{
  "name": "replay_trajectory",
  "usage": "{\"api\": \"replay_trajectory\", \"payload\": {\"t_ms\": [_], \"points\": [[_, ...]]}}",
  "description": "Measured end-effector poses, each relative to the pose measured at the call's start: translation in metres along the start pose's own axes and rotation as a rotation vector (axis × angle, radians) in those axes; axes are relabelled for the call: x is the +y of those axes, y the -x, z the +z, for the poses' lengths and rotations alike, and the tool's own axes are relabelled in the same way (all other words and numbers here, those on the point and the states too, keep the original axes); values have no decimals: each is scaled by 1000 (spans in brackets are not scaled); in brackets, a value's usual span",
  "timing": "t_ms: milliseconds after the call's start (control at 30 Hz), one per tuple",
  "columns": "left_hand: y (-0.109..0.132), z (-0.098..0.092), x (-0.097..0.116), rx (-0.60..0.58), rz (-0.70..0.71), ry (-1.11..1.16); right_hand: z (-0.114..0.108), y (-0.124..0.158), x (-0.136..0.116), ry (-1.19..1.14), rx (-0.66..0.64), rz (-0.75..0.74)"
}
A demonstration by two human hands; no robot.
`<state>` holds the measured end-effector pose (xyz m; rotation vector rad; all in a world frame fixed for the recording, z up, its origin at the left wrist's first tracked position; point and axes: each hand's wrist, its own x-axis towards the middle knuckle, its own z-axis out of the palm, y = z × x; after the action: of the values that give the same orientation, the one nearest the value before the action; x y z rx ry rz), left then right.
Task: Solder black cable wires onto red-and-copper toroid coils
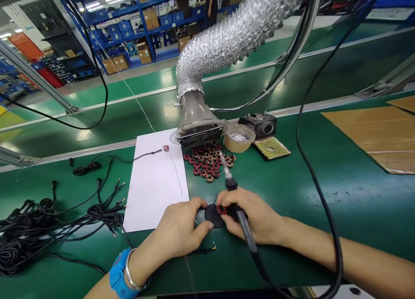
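My left hand is closed, its thumb and forefinger at the left edge of a flat black disc on the green bench. My right hand grips a soldering iron, its tip pointing up and away. With thumb and forefinger the same hand pinches a small red-and-black wound ring coil over the disc's right side. Several similar coils lie heaped beyond the iron's tip. Just below my left hand, a black cable end with bared wires shows.
A silver duct ends in a fume hood above the coils. Beside it stand a tub, a black iron stand and a yellow sponge. White paper and black cables lie left, cardboard right.
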<state>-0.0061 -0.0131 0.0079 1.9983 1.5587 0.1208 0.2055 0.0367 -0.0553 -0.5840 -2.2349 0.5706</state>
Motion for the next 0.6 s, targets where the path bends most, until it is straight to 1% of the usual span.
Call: {"api": "replay_trajectory", "payload": {"t_ms": [67,133,233,400,600], "points": [[-1,6,0,0,-5,-21,5,-3,-5,-117,-68,-69],[-2,10,0,1,-7,-36,8,-5,-5,-176,-99,-84],[-3,15,0,7,13,-49,8,-3,-2,-177,-89,-62],[-7,18,-1,3,17,-57,6,4,-3,-54,-43,5],[-9,18,-1,-12,-4,-70,8,-1,-3,-149,-49,-38]]}}
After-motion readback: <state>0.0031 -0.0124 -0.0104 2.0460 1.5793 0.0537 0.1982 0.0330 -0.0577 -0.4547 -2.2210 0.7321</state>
